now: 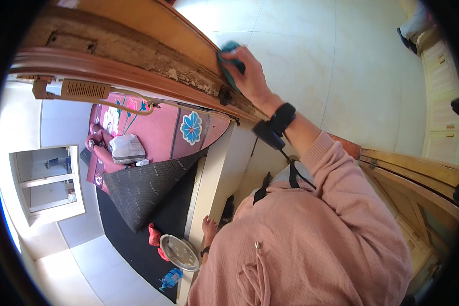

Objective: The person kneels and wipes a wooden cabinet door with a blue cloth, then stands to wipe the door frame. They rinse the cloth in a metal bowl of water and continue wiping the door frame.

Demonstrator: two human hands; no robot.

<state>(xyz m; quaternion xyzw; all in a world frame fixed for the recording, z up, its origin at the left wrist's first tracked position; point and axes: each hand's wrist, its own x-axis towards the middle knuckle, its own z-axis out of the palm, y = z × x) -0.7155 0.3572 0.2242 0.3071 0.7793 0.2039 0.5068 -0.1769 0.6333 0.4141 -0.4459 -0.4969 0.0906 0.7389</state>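
Observation:
My right hand (250,78) grips a bunched teal cloth (229,67) and presses it against the edge of a worn wooden door frame (168,34). Its paint is chipped along the brown lower strip. A black band with a small black device sits on that wrist. My left hand (209,228) hangs low at my left side, holding nothing, its fingers loosely apart. It is by the pale edge of a raised bed platform (202,191), above a round metal basin (179,252).
A floral pink mat (157,126) is folded back on the platform, with a white bag (127,148) on it. A blue plastic bottle (171,278) and red cloth (154,234) lie near the basin. A beige power strip (85,88) hangs beneath the frame. A person's leg (415,26) shows top right.

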